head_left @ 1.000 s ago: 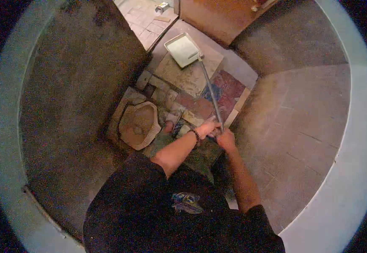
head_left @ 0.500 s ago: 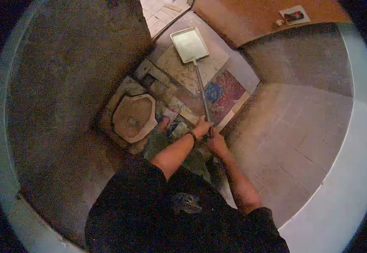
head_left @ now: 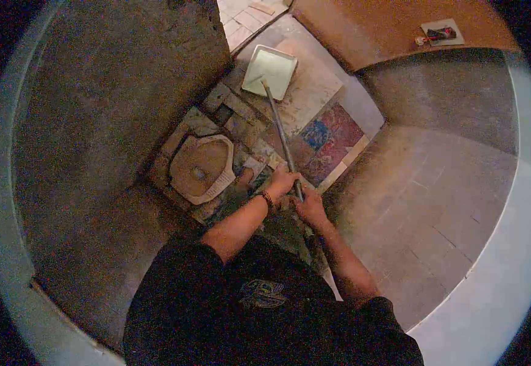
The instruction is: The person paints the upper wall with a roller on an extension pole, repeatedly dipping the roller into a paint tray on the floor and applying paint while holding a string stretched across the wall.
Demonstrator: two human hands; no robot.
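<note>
Both my hands grip a long dark pole (head_left: pixel 282 128) whose far end meets a pale, square, rimmed head (head_left: pixel 277 64). My left hand (head_left: pixel 283 181), with a dark bracelet at the wrist, wraps the pole. Just behind it, nearer my body, my right hand (head_left: pixel 311 208) closes round the pole's lower part. The head lies out ahead of me, over a light worn patch of floor (head_left: pixel 311 94) in this view. A squat toilet pan (head_left: pixel 226 182) is set into the floor left of my hands.
A blue and red patterned patch (head_left: pixel 332 137) covers floor right of the pole. Grey walls (head_left: pixel 436 189) close in on both sides. An orange-brown panel (head_left: pixel 375 30) carries a switch plate (head_left: pixel 454 36) with dark and red parts. My bare foot (head_left: pixel 245 177) is beside the pan.
The square head has swung left and turned against the pole. Both hands have moved slightly left, still on the pole. The whole view has shifted a little.
</note>
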